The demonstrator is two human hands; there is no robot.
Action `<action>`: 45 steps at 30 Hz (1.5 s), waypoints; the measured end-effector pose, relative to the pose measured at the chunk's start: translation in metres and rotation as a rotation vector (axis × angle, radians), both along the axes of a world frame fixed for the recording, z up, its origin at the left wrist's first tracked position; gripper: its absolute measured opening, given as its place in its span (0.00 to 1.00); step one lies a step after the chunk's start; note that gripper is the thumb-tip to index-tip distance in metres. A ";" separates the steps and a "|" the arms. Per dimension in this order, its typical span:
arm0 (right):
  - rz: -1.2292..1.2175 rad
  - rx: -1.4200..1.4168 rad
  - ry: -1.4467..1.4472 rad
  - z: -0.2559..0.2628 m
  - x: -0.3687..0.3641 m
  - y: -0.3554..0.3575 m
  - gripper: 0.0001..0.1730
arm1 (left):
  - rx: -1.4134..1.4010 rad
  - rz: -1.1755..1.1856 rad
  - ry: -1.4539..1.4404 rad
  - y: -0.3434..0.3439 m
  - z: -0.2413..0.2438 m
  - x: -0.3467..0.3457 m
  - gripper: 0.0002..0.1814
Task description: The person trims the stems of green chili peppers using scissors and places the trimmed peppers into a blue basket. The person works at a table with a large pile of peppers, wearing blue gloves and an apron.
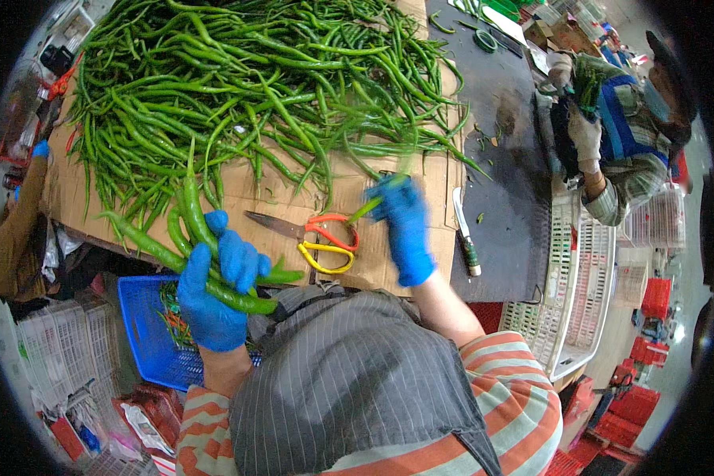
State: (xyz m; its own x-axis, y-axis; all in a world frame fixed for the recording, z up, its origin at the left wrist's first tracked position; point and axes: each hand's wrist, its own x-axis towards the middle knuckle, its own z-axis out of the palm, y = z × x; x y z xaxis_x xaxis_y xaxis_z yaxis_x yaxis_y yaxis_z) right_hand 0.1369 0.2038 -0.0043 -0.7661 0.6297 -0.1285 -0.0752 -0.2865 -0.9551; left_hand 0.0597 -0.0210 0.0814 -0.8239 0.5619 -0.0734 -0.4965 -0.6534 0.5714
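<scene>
A large heap of long green chili peppers covers most of a flattened cardboard sheet. My left hand, in a blue glove, is closed around several green peppers, whose ends stick out on both sides. My right hand, also gloved in blue, is blurred by motion at the near edge of the heap. Its fingers pinch a green pepper, and more blurred green shows just above them. Between my hands lies a pair of scissors with one orange and one yellow handle loop.
Right of the cardboard, a knife lies on the dark tabletop, with tape farther back. A blue crate holding scraps stands below left. White crates stand right, near a co-worker. Another person's arm is at left.
</scene>
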 end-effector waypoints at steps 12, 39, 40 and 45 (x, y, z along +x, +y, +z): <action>0.149 1.028 -0.337 -0.080 -0.046 0.060 0.12 | -0.146 0.116 -0.061 0.001 -0.008 0.001 0.20; 0.208 0.473 -0.230 -0.087 -0.091 0.032 0.19 | -0.041 0.200 -0.092 -0.029 -0.007 -0.017 0.21; 0.205 0.304 -0.202 -0.072 -0.081 0.036 0.19 | -0.061 0.219 -0.099 -0.030 -0.010 -0.016 0.21; 0.230 -0.172 -0.048 -0.011 -0.053 0.036 0.19 | -0.129 0.191 -0.174 -0.015 -0.028 -0.023 0.19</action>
State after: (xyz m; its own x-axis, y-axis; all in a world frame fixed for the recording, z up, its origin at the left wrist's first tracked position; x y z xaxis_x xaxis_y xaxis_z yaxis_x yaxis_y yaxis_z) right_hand 0.0838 0.2395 -0.0149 -0.8768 0.4058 -0.2577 0.0542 -0.4492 -0.8918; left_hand 0.0364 -0.0361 0.0532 -0.8826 0.3749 -0.2836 -0.4695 -0.6718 0.5730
